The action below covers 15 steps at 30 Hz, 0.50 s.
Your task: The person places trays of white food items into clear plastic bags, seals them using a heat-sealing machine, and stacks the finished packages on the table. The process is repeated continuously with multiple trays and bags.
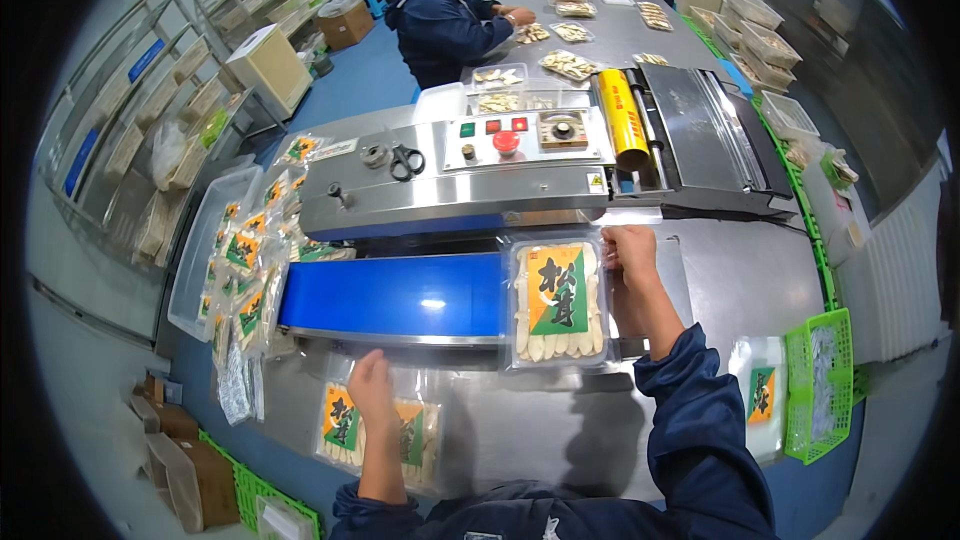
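A clear pack of pale mushrooms (pixel 535 345) with an orange and green label lies at the right end of the blue conveyor belt (pixel 400 295). My right hand (pixel 632 252) pinches its upper right edge, fingers closed. Nearer to me, two similar packs rest on the steel table: a left pack (pixel 343 430) and a right pack (pixel 425 440). My left hand (pixel 372 385) is above them with its fingers curled closed, its forearm partly covering both. Whether it grips a bag edge there is hidden.
Behind the belt stands a steel wrapping machine (pixel 450 190) with buttons, scissors (pixel 406 162) on top and a yellow film roll (pixel 623 120). Left, a tub (pixel 225 205) and heaped packs (pixel 250 270). Right, a green basket (pixel 845 370). Co-workers sit at the far table.
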Each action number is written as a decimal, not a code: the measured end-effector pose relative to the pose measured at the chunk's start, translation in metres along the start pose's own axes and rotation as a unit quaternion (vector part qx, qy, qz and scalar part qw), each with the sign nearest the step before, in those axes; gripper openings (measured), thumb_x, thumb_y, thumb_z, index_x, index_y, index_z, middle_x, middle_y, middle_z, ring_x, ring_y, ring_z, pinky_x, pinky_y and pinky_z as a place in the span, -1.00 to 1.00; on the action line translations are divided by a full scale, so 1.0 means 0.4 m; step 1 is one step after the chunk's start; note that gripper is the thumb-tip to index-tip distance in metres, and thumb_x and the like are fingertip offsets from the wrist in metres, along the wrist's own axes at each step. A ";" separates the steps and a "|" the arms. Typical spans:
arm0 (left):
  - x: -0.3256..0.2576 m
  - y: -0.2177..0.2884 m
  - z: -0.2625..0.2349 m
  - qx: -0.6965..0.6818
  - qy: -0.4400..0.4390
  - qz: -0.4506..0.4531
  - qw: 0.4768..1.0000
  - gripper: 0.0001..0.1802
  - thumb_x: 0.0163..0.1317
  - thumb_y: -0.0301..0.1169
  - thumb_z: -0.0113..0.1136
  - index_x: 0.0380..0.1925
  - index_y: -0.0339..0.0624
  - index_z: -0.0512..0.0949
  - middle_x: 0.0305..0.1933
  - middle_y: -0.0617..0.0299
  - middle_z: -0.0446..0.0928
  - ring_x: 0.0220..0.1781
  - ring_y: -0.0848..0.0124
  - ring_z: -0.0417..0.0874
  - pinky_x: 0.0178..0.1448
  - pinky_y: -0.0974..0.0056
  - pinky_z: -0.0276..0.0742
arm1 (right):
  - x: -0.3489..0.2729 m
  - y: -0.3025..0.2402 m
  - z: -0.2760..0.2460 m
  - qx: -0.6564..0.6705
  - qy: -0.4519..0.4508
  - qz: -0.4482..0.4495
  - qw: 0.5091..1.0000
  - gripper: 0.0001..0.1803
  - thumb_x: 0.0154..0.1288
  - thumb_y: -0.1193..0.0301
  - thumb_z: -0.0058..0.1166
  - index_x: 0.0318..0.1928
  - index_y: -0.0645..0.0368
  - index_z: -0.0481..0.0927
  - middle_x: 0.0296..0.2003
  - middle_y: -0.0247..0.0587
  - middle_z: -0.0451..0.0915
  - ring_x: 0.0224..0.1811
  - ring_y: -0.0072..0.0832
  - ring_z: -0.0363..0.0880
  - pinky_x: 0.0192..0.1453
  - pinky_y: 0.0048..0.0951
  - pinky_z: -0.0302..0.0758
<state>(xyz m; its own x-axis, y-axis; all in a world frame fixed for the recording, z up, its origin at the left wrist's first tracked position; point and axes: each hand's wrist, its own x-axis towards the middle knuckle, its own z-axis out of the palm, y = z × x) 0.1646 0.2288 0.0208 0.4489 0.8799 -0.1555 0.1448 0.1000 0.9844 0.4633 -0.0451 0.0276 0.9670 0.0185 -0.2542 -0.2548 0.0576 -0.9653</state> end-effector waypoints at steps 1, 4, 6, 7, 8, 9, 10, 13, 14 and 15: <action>0.002 -0.024 -0.036 0.003 0.017 -0.011 1.000 -0.76 0.03 -0.56 0.05 -0.25 -0.39 0.47 -0.55 0.34 0.38 -0.61 0.64 0.29 -0.56 0.55 0.19 | -0.004 0.004 0.010 0.010 -0.012 0.008 1.000 -0.88 -0.07 0.52 0.03 -0.64 0.32 0.50 -0.75 -0.25 0.42 -0.83 -0.55 0.34 -0.79 -0.60 0.26; 0.011 -0.075 -0.132 0.016 0.024 -0.045 0.999 -0.77 0.04 -0.55 0.03 -0.26 -0.38 0.48 -0.57 0.36 0.38 -0.62 0.65 0.28 -0.56 0.55 0.19 | -0.021 0.017 0.016 -0.033 -0.044 -0.054 0.997 -0.87 0.03 0.48 -0.03 -0.51 0.29 0.54 -0.66 -0.29 0.46 -0.65 -0.61 0.42 -0.63 -0.62 0.35; 0.033 -0.090 -0.191 -0.011 -0.001 -0.062 0.998 -0.83 0.11 -0.46 0.03 -0.31 -0.31 0.49 -0.59 0.39 0.37 -0.64 0.67 0.28 -0.58 0.56 0.18 | -0.053 0.009 -0.002 -0.203 -0.032 -0.206 0.957 -0.84 0.10 0.44 -0.06 -0.47 0.26 0.54 -0.60 -0.32 0.48 -0.56 -0.64 0.44 -0.52 -0.61 0.39; 0.050 -0.100 -0.225 -0.043 0.002 -0.075 0.996 -0.77 0.14 -0.38 0.05 -0.27 -0.30 0.47 -0.54 0.36 0.39 -0.60 0.66 0.31 -0.54 0.54 0.21 | -0.115 -0.021 0.021 -0.154 -0.028 -0.219 0.963 -0.84 0.12 0.43 -0.05 -0.44 0.27 0.54 -0.60 -0.33 0.49 -0.55 -0.64 0.44 -0.50 -0.59 0.39; 0.070 -0.108 -0.262 -0.075 0.004 -0.087 0.993 -0.71 0.16 -0.30 0.07 -0.23 -0.30 0.45 -0.48 0.33 0.41 -0.57 0.64 0.33 -0.51 0.53 0.25 | -0.188 -0.056 0.033 -0.104 -0.022 -0.228 0.968 -0.83 0.13 0.41 -0.04 -0.42 0.27 0.53 -0.59 -0.33 0.50 -0.54 -0.64 0.44 -0.47 -0.58 0.39; 0.097 -0.102 -0.285 -0.128 0.006 -0.106 0.986 -0.61 0.17 -0.22 0.06 -0.14 -0.31 0.38 -0.39 0.26 0.42 -0.50 0.59 0.37 -0.44 0.50 0.30 | -0.262 -0.095 0.026 -0.101 -0.069 -0.173 0.977 -0.83 0.13 0.41 -0.03 -0.40 0.28 0.53 -0.58 -0.30 0.51 -0.54 -0.62 0.46 -0.48 -0.58 0.41; 0.134 -0.096 -0.303 -0.182 0.003 -0.128 0.975 -0.51 0.17 -0.15 0.05 -0.05 -0.33 0.31 -0.30 0.19 0.43 -0.43 0.53 0.41 -0.38 0.48 0.34 | -0.330 -0.118 0.017 -0.104 -0.110 -0.117 0.981 -0.82 0.14 0.40 -0.02 -0.38 0.28 0.52 -0.57 -0.27 0.52 -0.54 -0.61 0.47 -0.48 -0.58 0.42; 0.274 -0.058 -0.353 -0.335 0.001 -0.156 0.929 -0.29 0.17 -0.05 0.01 0.07 -0.45 0.10 -0.13 -0.04 0.38 -0.29 0.32 0.46 -0.18 0.33 0.45 | -0.487 -0.063 0.025 -0.111 -0.250 0.032 0.961 -0.82 0.13 0.41 -0.01 -0.38 0.31 0.52 -0.56 -0.19 0.54 -0.54 -0.55 0.51 -0.49 -0.58 0.46; 0.322 -0.058 -0.380 -0.375 -0.006 -0.153 0.914 -0.27 0.18 -0.06 0.01 0.07 -0.49 0.07 -0.12 -0.11 0.37 -0.26 0.25 0.48 -0.13 0.28 0.47 | -0.527 -0.016 0.048 -0.131 -0.277 0.083 0.948 -0.81 0.13 0.42 -0.01 -0.38 0.33 0.52 -0.56 -0.18 0.54 -0.55 -0.53 0.52 -0.49 -0.58 0.46; 0.370 -0.062 -0.401 -0.386 0.013 -0.150 0.910 -0.27 0.18 -0.08 0.00 0.07 -0.52 0.05 -0.11 -0.15 0.37 -0.21 0.21 0.48 -0.08 0.23 0.47 | -0.554 0.055 0.067 -0.160 -0.292 0.128 0.934 -0.81 0.13 0.42 -0.01 -0.38 0.34 0.52 -0.57 -0.19 0.54 -0.55 -0.54 0.52 -0.49 -0.59 0.46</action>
<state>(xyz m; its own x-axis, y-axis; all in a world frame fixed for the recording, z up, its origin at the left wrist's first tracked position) 0.0862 0.4310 -0.0135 0.4680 0.7697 -0.4342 -0.4103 0.6244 0.6647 0.2432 -0.0213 0.0643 0.6838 0.5376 -0.4934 -0.3739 -0.3225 -0.8696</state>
